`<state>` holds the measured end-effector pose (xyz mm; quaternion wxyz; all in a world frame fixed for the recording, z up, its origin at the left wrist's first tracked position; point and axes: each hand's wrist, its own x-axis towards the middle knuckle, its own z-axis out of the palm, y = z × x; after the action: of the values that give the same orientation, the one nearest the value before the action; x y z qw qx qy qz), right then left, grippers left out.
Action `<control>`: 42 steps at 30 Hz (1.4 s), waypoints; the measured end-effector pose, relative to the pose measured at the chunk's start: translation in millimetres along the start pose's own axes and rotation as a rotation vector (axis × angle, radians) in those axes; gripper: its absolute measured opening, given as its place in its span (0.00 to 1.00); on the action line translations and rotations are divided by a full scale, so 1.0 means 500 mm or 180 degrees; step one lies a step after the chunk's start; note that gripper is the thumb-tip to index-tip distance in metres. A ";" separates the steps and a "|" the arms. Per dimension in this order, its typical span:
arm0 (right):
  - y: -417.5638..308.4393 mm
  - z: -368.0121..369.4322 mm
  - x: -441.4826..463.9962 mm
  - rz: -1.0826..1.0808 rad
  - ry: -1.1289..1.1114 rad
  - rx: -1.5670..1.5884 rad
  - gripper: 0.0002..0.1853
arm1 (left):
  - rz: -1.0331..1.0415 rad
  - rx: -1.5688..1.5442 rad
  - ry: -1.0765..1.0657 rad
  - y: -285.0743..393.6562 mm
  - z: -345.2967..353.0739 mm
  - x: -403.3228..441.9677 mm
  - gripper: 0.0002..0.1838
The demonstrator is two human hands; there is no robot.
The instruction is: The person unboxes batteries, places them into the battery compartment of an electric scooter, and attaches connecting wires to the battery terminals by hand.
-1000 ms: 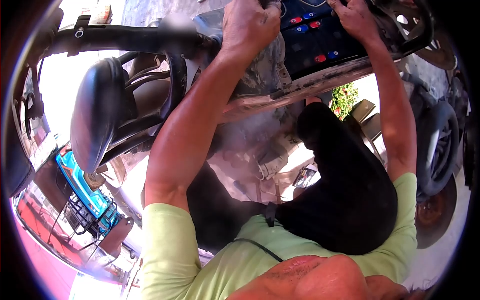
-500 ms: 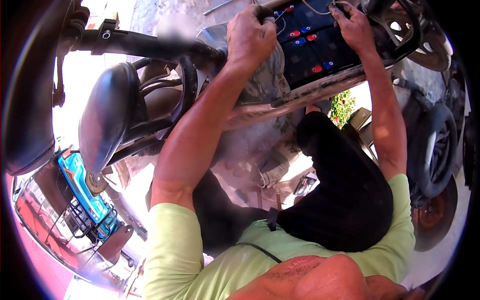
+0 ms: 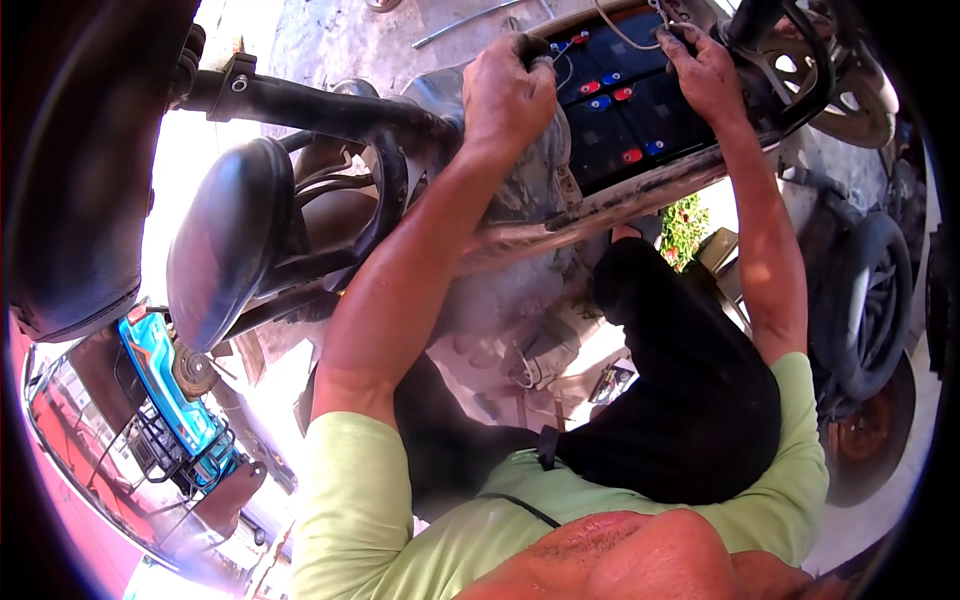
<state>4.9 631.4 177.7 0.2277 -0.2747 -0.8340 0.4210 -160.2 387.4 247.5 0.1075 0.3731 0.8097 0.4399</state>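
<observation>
My left hand is closed at the left edge of an open compartment, and a thin pale wire loops out by its thumb. Dark batteries with red and blue terminal caps fill the compartment. Over its right part, the thumb and fingers of my right hand are pinched on a light cable, which curves up toward the top edge. The fingertips of my left hand are dark and partly hidden.
A black padded seat and a thick black tube are at the left. A metal rod lies beyond the compartment. Tyres stand at the right, a blue vehicle at the lower left. My bent legs are below the frame.
The view has shifted, so the compartment sits lower and more of the ground beyond shows. Both hands stay at the compartment; the cable at my right hand shows more clearly.
</observation>
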 end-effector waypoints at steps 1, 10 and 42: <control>-0.015 0.000 -0.002 0.0050 0.0004 -0.0045 0.14 | -0.0009 0.0005 0.0008 -0.001 0.001 0.000 0.17; -0.030 -0.002 -0.004 0.0080 -0.0068 -0.0100 0.17 | 0.0022 -0.0041 0.0027 -0.004 0.006 0.001 0.16; -0.080 0.004 -0.027 0.0328 -0.0553 0.0509 0.13 | -0.0203 0.0322 -0.0472 0.003 0.017 -0.010 0.18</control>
<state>3.1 601.9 208.0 0.1538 -0.2606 -0.7991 0.5195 -151.5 389.8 243.0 0.1621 0.3837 0.8322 0.3659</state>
